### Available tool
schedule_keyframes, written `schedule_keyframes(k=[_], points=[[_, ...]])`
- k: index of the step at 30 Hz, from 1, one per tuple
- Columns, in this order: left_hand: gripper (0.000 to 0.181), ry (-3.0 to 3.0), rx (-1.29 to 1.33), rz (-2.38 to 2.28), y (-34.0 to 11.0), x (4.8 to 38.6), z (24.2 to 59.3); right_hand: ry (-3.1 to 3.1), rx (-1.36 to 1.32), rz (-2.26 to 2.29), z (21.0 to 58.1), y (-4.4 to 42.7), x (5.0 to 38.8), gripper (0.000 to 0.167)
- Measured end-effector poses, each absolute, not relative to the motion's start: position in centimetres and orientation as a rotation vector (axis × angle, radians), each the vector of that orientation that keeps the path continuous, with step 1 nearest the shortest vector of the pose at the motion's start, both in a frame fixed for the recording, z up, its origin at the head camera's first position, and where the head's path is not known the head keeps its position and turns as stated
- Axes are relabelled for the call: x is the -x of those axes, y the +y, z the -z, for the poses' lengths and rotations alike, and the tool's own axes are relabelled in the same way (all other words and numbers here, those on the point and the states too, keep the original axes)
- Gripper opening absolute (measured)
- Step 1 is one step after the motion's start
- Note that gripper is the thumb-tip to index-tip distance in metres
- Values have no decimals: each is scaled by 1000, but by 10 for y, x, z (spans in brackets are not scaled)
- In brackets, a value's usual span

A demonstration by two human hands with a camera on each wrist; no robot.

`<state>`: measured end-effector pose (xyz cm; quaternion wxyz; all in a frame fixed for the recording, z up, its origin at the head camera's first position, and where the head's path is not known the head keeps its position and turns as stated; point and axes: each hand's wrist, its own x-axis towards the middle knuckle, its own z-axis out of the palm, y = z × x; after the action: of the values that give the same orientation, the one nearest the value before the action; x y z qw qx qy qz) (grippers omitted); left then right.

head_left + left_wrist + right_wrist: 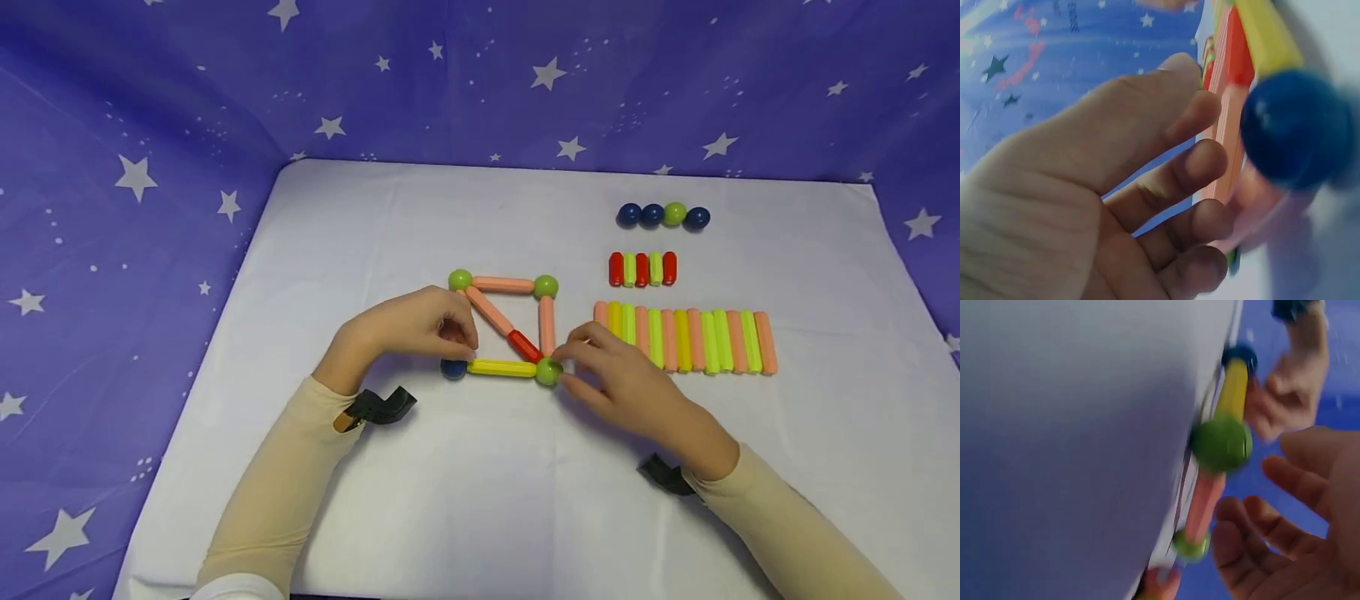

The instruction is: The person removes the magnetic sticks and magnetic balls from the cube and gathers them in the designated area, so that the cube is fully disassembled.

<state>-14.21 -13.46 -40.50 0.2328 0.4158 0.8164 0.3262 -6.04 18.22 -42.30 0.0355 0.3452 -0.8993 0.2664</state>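
Fingers apart, the left hand (pixel 408 327) curves beside the blue ball (pixel 453 369) at the stick frame's (pixel 491 313) eight o'clock; the right hand (pixel 626 387), fingers parted, is by the green ball (pixel 549 372) at four.

Backdrop: purple-blue sheet (pixel 480 108) printed with white five-pointed stars (pixel 549 73) and small dots, behind the worktop and along both sides.
Backdrop print, left wrist view: dark star (pixel 995 67) near slanted reddish lettering (pixel 1022 65).
Worktop: white, faintly creased surface (pixel 450 508), far left corner rounded.
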Motion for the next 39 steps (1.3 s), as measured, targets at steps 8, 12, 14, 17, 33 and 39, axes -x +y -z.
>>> schedule_keyframes(k=[8,12,14,17,33,39], points=[[6,2256,-1188,-700,-119,134,404,-2808,-1197,-567,422,144,64,12],[7,2285,-1164,-647,-116,133,402,-2808,-1224,-560,421,142,65,11],[7,2292,-1159,-637,-115,133,401,-2805,-1229,-558,421,142,65,11],[8,2300,-1153,-622,-114,132,399,-2801,-1228,-554,422,142,66,11],[9,2313,-1118,-604,-117,131,401,-2851,-1252,-391,431,144,65,11],[9,2317,-1127,-591,-117,131,401,-2960,-1183,-592,425,147,61,21]])
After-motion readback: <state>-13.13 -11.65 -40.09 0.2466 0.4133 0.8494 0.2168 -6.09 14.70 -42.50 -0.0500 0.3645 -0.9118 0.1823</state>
